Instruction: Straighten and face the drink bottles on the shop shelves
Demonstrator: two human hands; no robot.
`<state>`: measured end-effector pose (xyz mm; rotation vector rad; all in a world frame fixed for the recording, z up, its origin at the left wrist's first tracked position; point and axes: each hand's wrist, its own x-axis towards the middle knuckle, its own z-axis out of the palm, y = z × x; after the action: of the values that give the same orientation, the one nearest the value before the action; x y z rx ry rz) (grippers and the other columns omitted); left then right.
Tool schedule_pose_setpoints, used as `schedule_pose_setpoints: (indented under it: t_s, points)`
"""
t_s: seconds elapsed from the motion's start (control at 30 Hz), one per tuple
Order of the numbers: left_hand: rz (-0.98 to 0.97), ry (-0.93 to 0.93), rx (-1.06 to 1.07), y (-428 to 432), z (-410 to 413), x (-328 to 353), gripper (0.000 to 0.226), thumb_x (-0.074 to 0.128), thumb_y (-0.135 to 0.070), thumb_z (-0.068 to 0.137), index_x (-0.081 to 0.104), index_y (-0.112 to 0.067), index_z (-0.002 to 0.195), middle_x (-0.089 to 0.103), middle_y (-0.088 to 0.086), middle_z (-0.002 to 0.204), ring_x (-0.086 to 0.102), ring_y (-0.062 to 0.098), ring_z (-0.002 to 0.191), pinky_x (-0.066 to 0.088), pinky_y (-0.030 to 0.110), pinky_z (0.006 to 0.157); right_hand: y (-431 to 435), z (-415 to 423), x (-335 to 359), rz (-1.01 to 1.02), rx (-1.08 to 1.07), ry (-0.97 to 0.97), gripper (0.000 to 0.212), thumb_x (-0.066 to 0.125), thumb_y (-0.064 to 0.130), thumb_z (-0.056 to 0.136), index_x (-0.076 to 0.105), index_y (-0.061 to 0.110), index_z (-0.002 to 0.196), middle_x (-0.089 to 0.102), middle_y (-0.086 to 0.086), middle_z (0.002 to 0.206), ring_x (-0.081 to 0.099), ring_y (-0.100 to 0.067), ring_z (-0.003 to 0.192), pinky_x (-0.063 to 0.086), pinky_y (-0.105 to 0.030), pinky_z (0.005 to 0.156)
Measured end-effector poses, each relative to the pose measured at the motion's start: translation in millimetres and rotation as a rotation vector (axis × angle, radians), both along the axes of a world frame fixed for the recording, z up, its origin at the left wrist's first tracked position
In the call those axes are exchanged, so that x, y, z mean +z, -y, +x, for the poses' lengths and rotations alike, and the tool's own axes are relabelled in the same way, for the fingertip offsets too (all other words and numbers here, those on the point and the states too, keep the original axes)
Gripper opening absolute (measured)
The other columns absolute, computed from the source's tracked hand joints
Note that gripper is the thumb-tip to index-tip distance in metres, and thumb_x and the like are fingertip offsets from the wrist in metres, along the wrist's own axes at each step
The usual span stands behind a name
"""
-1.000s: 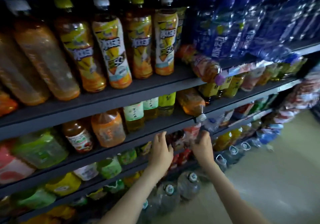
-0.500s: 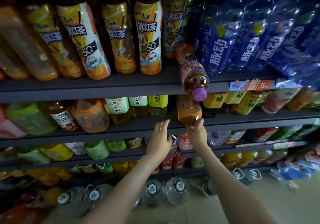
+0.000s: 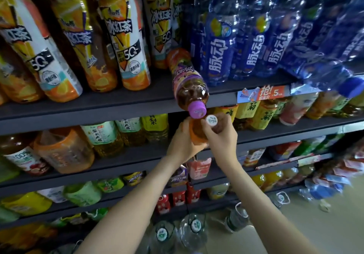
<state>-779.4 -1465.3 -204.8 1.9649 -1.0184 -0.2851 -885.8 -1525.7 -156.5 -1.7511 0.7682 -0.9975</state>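
Reach has risen: left hand (image 3: 182,145) and right hand (image 3: 221,138) now clasp the white-capped orange bottle (image 3: 197,131) between them, a toppled purple-capped bottle (image 3: 188,84) just above, so facing it can begin.

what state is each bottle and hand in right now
white-capped orange bottle, capped, tipped cap toward the camera, held by both hands
purple-capped bottle, capped, lying on its side, cap overhanging the upper shelf
iced tea bottles, standing in a row
blue bottles, standing
tipped blue bottle, lying cap-out at far right
left hand, grips the orange bottle's body
right hand, grips its neck
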Motion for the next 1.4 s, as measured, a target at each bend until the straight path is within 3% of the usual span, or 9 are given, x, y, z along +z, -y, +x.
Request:
schedule_pose_setpoints:
  t_s: [0.1, 0.3, 0.53, 0.73, 0.87, 0.97, 1.1, 1.27, 1.4]
  points:
    - [-0.044, -0.125, -0.001, 7, 11, 5, 0.08, 0.082, -0.049, 0.063, 0.04, -0.033, 0.129, 0.058, -0.011, 0.121, 0.058, 0.003, 0.107, 0.05, 0.026, 0.088, 24, 4, -11, -0.074, 0.085, -0.003, 0.031, 0.069, 0.021, 0.085, 0.051, 0.023, 0.111, 0.059, 0.006, 0.088, 0.057, -0.005, 0.079, 0.048, -0.018, 0.069]
    - [-0.015, -0.214, 0.017, 13, 24, 2, 0.096, 0.081, -0.027, 0.073, 0.02, -0.025, 0.147, 0.048, 0.003, 0.139, 0.048, 0.022, 0.124, 0.041, 0.028, 0.095, 57, 14, -89, -0.166, 0.136, -0.287, 0.059, 0.075, 0.019, 0.079, 0.049, 0.001, 0.129, 0.054, -0.014, 0.119, 0.05, -0.032, 0.111, 0.043, -0.044, 0.094]
    - [0.092, -0.017, 0.259, 5, -5, -13, 0.068, 0.065, -0.031, 0.088, 0.03, -0.009, 0.142, 0.053, 0.012, 0.133, 0.053, 0.026, 0.119, 0.044, 0.027, 0.092, 54, 22, -107, -0.187, 0.123, -0.328, 0.053, 0.071, 0.008, 0.081, 0.045, -0.006, 0.126, 0.051, -0.023, 0.122, 0.045, -0.036, 0.114, 0.034, -0.027, 0.087]
    - [0.093, 0.097, 0.298, -23, -21, 18, 0.041, 0.058, -0.027, 0.091, 0.048, -0.011, 0.128, 0.061, 0.005, 0.12, 0.06, 0.02, 0.107, 0.051, 0.031, 0.086, 39, -2, -76, -0.266, 0.088, -0.296, 0.035, 0.064, 0.0, 0.083, 0.049, -0.006, 0.115, 0.054, -0.022, 0.109, 0.05, -0.036, 0.101, 0.043, -0.034, 0.077]
    - [-0.067, 0.295, 0.227, -53, -34, 64, 0.021, 0.056, -0.023, 0.092, 0.059, -0.015, 0.111, 0.067, -0.006, 0.091, 0.065, 0.011, 0.077, 0.054, 0.031, 0.063, 20, -19, -23, -0.434, 0.13, -0.153, 0.038, 0.069, -0.003, 0.078, 0.05, -0.002, 0.111, 0.049, -0.009, 0.099, 0.042, -0.014, 0.093, 0.043, -0.027, 0.078]
    - [-0.125, 0.451, 0.215, -68, -35, 96, 0.023, 0.056, -0.029, 0.087, 0.06, -0.014, 0.104, 0.068, -0.007, 0.083, 0.064, 0.01, 0.068, 0.052, 0.025, 0.054, 7, -25, 23, -0.496, 0.155, -0.054, 0.049, 0.067, 0.008, 0.08, 0.043, 0.001, 0.122, 0.042, -0.001, 0.106, 0.036, -0.004, 0.099, 0.032, -0.006, 0.089]
    - [-0.155, 0.493, 0.249, -76, -25, 123, 0.041, 0.073, -0.022, 0.078, 0.054, -0.008, 0.112, 0.063, 0.005, 0.101, 0.063, 0.019, 0.087, 0.047, 0.022, 0.065, -2, -17, 66, -0.59, 0.204, -0.057, 0.07, 0.069, 0.004, 0.076, 0.031, 0.012, 0.133, 0.045, -0.01, 0.114, 0.038, -0.013, 0.106, 0.029, -0.016, 0.094]
    - [-0.053, 0.549, 0.127, -69, -9, 141, 0.073, 0.073, -0.018, 0.078, 0.036, -0.009, 0.14, 0.044, 0.014, 0.139, 0.04, 0.024, 0.129, 0.035, 0.032, 0.108, 2, 4, 88, -0.728, 0.258, -0.2, 0.086, 0.071, 0.0, 0.066, 0.028, 0.001, 0.142, 0.043, -0.021, 0.136, 0.028, -0.026, 0.123, 0.029, -0.041, 0.105]
    - [-0.042, 0.432, 0.075, -68, -4, 148, 0.074, 0.069, -0.02, 0.084, 0.03, -0.015, 0.147, 0.036, 0.003, 0.15, 0.032, 0.017, 0.138, 0.028, 0.027, 0.112, 12, 9, 93, -0.67, 0.379, -0.247, 0.085, 0.074, 0.003, 0.075, 0.028, 0.009, 0.146, 0.034, -0.008, 0.149, 0.024, -0.016, 0.138, 0.026, -0.036, 0.115]
